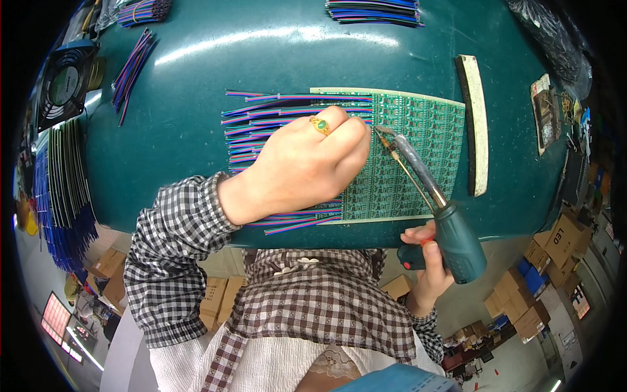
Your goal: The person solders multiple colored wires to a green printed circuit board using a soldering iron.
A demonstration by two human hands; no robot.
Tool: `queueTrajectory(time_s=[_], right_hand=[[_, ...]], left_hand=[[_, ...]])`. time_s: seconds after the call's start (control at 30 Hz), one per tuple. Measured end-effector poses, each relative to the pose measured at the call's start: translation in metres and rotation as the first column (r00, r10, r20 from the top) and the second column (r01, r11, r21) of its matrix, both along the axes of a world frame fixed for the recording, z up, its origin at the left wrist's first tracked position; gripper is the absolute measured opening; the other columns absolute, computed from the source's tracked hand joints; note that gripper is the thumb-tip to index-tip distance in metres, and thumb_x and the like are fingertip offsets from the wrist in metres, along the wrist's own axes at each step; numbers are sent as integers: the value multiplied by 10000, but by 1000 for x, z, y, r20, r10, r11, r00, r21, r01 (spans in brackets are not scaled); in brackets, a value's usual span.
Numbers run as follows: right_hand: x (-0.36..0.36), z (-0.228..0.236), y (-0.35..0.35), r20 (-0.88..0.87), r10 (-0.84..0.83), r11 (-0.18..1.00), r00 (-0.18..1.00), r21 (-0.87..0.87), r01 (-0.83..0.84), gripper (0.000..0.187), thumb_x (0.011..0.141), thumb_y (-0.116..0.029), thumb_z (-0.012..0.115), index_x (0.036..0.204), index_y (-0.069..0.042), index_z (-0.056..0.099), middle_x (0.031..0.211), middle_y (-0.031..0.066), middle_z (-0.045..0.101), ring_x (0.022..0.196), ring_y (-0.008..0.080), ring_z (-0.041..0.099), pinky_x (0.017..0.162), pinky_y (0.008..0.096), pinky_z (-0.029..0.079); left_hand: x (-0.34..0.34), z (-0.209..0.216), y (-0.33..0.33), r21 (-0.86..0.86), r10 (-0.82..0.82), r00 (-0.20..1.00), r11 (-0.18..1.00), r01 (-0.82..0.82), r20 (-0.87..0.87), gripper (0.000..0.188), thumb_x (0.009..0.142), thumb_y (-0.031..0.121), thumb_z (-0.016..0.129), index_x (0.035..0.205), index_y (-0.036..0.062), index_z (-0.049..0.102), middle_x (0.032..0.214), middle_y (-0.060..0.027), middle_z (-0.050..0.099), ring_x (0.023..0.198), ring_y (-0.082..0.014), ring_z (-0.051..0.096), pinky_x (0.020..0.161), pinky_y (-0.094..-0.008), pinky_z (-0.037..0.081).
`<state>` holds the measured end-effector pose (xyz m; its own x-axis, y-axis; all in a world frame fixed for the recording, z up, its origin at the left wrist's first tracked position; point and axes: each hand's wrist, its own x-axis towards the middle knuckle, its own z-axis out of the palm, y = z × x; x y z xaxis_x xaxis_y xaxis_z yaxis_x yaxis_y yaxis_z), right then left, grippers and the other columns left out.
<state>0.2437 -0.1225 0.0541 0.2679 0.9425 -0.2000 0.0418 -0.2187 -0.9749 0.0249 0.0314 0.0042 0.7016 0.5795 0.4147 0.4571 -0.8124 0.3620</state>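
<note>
A green panel of small circuit boards (418,163) lies flat on the table. Multicoloured ribbon wires (251,124) run leftward from it in rows. Over the panel's left part rests my left hand (310,160), its fingers curled together at the wire ends; whatever they pinch is hidden beneath the hand. In my right hand (430,268) is a dark green soldering gun (459,243), gripped by its handle. Its metal barrel slants up and left, and the tip comes close beside my left fingertips, along with a thin feed tube. I cannot tell if the tip touches the panel.
A black and cream bar (478,124) lies right of the panel. Wire bundles sit at the far edge (374,12), upper left (132,75) and left side (62,189). A black fan (67,83) stands at the left. Clutter and a plastic bag (555,39) line the right edge.
</note>
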Motion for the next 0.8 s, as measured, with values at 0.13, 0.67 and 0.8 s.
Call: queueTrajectory(time_s=[0.13,0.67,0.8], right_hand=[[-1,0,1,6,-5,1000,1000,-6,5,298,902,-73,575,1120,126,535,941,186,608,819,270,664,693,391,621],[-1,-2,-2,57,-7,1000,998,4,7,313,893,-75,579,1128,126,529,871,157,587,740,241,628,692,414,600],[-2,-2,-3,37,-35,999,999,-28,36,333,895,-78,579,1152,127,519,838,142,576,726,225,612,686,420,596]], left_hand=[[0,2,1,-1,-7,1000,1000,7,-13,362,708,61,646,1054,-46,647,977,-91,587,816,-207,596,627,-285,509],[0,0,0,7,-12,1000,1000,12,8,368,707,60,642,1058,-49,645,973,-94,591,811,-212,595,617,-288,508],[1,0,1,5,-10,1000,1000,10,20,375,702,60,645,1061,-48,645,977,-92,591,811,-210,595,615,-288,505]])
